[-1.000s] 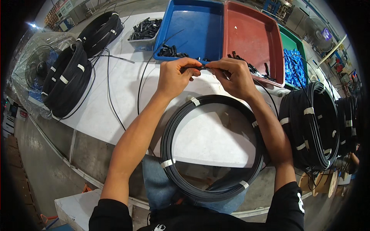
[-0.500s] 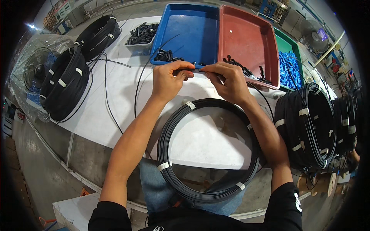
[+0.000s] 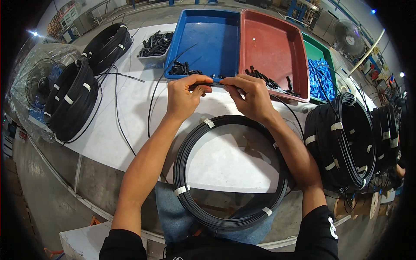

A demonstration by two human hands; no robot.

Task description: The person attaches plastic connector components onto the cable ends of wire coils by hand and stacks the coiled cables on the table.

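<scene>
My left hand (image 3: 187,97) and my right hand (image 3: 252,96) meet fingertip to fingertip just in front of the trays. Both are closed in a pinch on a thin black cable (image 3: 216,83), a short bit of which shows between them. Whether a small black connector sits on its end is hidden by my fingers. From behind my right hand, black cable curves down to the right. Below my hands a coil of black cable (image 3: 180,167), bound with white tape, rests partly on the table edge and over my lap, between my forearms.
Behind my hands stand a blue tray (image 3: 208,32) and a red tray (image 3: 273,39) with small black parts, and a green tray (image 3: 308,41) of blue pieces. A clear bin (image 3: 154,62) holds black parts. Taped cable coils (image 3: 71,99) stand left, more coils (image 3: 333,147) right.
My hands stay pinched together, with the fingertips slightly closer. The whole view has shifted a little, so trays and coil appear slightly lower and to the left.
</scene>
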